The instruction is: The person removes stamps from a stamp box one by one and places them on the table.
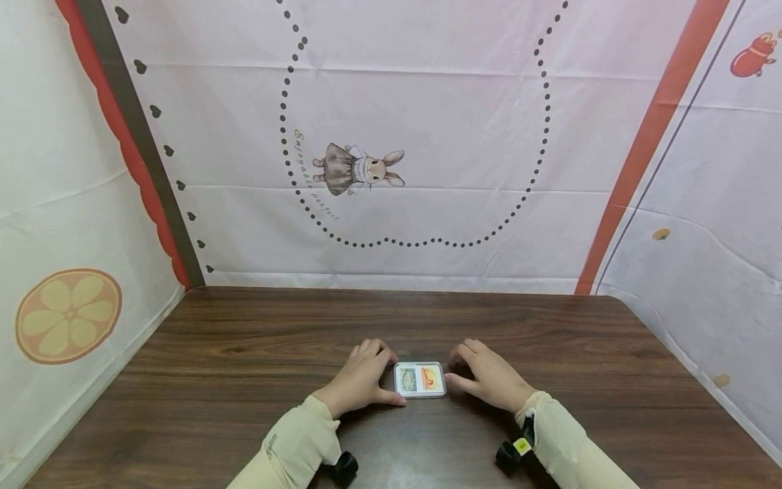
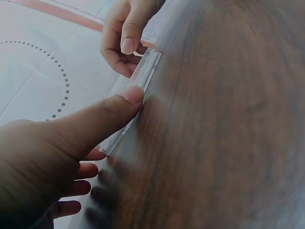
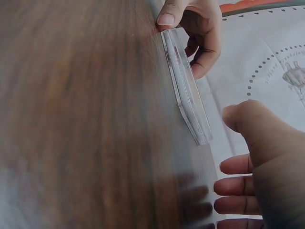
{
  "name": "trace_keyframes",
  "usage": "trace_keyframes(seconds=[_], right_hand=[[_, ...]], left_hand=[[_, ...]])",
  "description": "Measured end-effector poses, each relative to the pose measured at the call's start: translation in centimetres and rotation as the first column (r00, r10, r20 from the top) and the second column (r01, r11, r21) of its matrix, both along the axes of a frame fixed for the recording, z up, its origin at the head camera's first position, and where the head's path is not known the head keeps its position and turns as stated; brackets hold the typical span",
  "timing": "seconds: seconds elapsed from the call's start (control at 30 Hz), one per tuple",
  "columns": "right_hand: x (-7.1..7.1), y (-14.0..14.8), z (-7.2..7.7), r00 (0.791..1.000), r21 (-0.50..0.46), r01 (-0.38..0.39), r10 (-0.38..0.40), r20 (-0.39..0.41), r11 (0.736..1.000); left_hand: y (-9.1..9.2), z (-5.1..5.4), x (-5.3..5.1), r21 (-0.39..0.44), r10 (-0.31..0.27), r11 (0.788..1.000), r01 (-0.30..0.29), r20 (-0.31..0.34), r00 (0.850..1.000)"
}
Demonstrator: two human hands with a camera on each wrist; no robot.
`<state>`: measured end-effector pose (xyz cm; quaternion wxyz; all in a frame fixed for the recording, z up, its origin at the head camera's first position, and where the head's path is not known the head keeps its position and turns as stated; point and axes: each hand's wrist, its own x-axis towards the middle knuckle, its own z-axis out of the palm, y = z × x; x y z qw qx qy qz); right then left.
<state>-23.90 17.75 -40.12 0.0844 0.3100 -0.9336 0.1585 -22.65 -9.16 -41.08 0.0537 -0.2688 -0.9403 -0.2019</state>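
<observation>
A small flat clear plastic case [image 1: 419,379] lies on the brown wooden table [image 1: 293,322], with a greenish and an orange printed picture showing through its top. At its left end my left hand [image 1: 359,380] grips it, thumb on the near side and fingers toward the far side. The right wrist view shows the left hand's thumb [image 3: 166,19] at one end of the case [image 3: 187,88]. By the other end is my right hand [image 1: 489,375], its fingers loosely bent and holding nothing. A small gap separates the right thumb [image 3: 238,117] from the case.
Behind the table hangs a white cloth [image 1: 427,122] printed with a rabbit and a dotted line. More printed cloth [image 1: 61,217] borders the left side, and another panel [image 1: 702,272] the right. Each wrist carries a black camera, such as the right one [image 1: 508,456].
</observation>
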Motion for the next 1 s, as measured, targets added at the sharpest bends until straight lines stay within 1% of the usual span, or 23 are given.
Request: trace_keyframes(seconds=[0.37,0.67,1.0], right_hand=[[-0.04,-0.29,0.14,1.000,-0.003,-0.017,0.017,0.000,1.000],[-0.16,-0.61,0.21,0.999,-0.005,-0.044,0.044,0.021,0.999],[-0.21,-1.00,0.31,0.998,-0.003,-0.054,0.054,0.026,0.999]], left_hand=[[-0.09,0.05,0.03,0.005,-0.001,1.000,0.001,-0.002,1.000],[-0.18,-0.16,-0.13,0.022,-0.007,1.000,0.006,0.022,1.000],[-0.12,0.02,-0.03,0.025,0.003,1.000,-0.004,0.027,1.000]])
